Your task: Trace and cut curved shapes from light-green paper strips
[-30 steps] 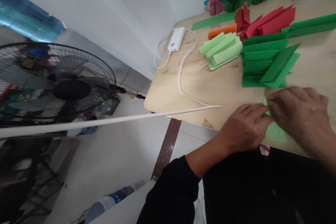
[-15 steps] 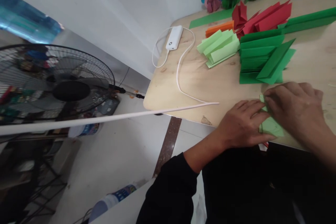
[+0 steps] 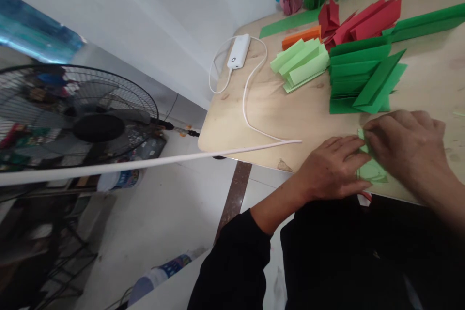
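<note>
Light green paper (image 3: 373, 172) — partly hidden — on the wooden table (image 3: 232, 118)

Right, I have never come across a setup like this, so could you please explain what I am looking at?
Certainly. There is no machine: the hands are a person's own. The view comes from a camera worn on the head, facing forward and down. The left hand and right hand are both at a pale green sheet near the edge of a wooden table; whether they pinch or just press it is hard to see. Beyond them lie folded papers in dark green, light green, red and orange. Farther left is a white device with a white cable. A fan stands beside the table.
</note>
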A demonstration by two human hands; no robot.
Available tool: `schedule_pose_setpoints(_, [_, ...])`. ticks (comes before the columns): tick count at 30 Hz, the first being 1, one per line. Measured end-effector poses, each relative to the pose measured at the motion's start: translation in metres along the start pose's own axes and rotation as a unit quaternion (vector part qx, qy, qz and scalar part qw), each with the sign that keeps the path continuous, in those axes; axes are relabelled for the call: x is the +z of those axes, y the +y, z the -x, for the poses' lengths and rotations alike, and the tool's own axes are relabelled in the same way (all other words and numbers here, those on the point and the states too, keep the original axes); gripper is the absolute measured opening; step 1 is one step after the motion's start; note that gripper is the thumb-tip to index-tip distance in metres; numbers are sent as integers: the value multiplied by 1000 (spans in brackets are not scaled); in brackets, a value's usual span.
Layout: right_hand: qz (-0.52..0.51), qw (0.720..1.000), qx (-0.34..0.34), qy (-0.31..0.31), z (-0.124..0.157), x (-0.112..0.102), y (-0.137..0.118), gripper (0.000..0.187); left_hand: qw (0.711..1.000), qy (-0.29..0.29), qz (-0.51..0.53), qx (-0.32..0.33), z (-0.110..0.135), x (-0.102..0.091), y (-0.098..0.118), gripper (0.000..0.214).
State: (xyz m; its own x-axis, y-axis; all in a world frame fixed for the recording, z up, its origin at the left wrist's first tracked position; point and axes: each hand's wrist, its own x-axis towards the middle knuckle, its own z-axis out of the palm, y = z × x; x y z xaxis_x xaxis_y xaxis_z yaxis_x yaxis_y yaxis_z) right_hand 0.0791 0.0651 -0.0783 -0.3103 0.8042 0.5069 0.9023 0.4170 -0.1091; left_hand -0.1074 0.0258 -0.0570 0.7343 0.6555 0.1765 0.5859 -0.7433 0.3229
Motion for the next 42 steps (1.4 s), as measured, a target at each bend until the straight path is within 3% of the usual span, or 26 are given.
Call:
schedule_pose_setpoints(20, [3,1000,-3,9,0,0,-1,22,999,26,48,-3,3,0,-3,42])
schedule_pose_setpoints(34, [-4,1000,0,4,0,0,0,20,999,-7,35,0,1,-3,-3,40])
schedule_pose_setpoints(42, [-1,1000,2,1,1,-1,0,21,998,31,54,3,3,0,-4,39])
